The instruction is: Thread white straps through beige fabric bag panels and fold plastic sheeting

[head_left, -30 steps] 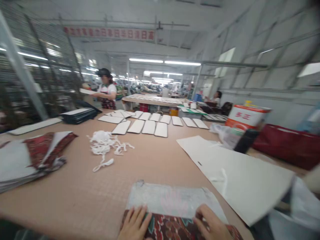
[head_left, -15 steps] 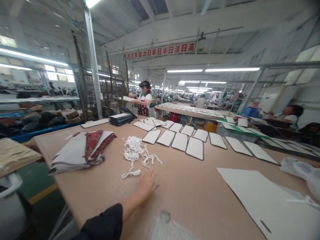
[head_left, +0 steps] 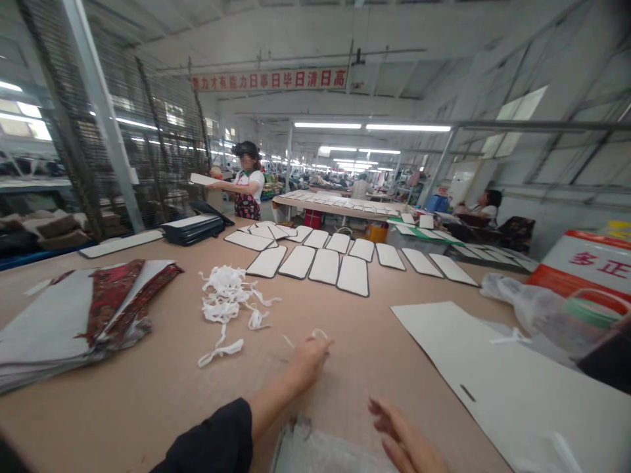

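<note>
My left hand (head_left: 308,362) is closed over the table (head_left: 236,401), pinching a thin white fabric strap (head_left: 320,334) that loops up past its fingers. To its left lies a tangled pile of white straps (head_left: 225,289), with one strap end stretched toward me. Lower right, my right hand (head_left: 401,430) has its fingers apart and holds nothing. It is nearest a clear plastic bag (head_left: 328,453) at the table's near side. A large off-white sheet (head_left: 522,374) with a small slot lies farther right.
Several white panels with dark edging (head_left: 296,261) cover the table's far side. A stack of grey and red patterned fabric (head_left: 116,295) lies left. Right stand a crumpled plastic bag (head_left: 513,292) and a red-white box (head_left: 582,263). A co-worker (head_left: 249,180) holds a panel beyond the table.
My left hand has gone from open on the table to closed on a strap. My right hand has come into view. The camera has turned right.
</note>
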`<action>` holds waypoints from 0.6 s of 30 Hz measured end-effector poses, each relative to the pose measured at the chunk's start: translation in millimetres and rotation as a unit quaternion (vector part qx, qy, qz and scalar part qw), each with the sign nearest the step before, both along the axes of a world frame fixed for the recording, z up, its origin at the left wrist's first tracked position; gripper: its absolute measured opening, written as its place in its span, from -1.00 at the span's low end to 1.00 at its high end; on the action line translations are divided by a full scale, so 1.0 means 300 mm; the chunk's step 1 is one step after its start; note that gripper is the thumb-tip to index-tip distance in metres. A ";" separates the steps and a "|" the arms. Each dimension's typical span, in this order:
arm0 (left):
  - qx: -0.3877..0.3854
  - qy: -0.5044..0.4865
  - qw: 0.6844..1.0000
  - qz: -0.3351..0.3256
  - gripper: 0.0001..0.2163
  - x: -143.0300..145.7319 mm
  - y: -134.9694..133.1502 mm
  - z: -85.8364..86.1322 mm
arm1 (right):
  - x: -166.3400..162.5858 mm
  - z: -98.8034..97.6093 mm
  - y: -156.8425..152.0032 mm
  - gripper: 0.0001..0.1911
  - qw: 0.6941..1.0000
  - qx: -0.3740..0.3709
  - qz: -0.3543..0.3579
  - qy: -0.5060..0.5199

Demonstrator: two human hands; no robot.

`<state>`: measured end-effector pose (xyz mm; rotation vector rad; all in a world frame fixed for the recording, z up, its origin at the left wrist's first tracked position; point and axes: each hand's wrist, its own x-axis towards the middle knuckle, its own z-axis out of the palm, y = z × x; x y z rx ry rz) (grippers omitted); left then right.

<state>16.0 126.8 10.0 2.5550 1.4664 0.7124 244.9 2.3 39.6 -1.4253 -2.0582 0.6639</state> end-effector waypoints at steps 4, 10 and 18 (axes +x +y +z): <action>-0.122 -0.034 0.979 -0.157 -0.75 0.145 -0.169 0.010 | -0.045 0.024 0.029 -0.43 0.989 0.013 -0.008 0.149; -0.401 -0.260 0.853 -0.211 -0.76 0.148 -0.233 0.097 | -0.056 0.008 0.070 -0.55 0.977 -0.131 0.055 0.157; -0.402 -0.280 0.869 -0.064 -0.83 -0.013 -0.209 0.103 | 0.124 0.004 0.061 -0.62 0.992 -0.089 -0.063 0.062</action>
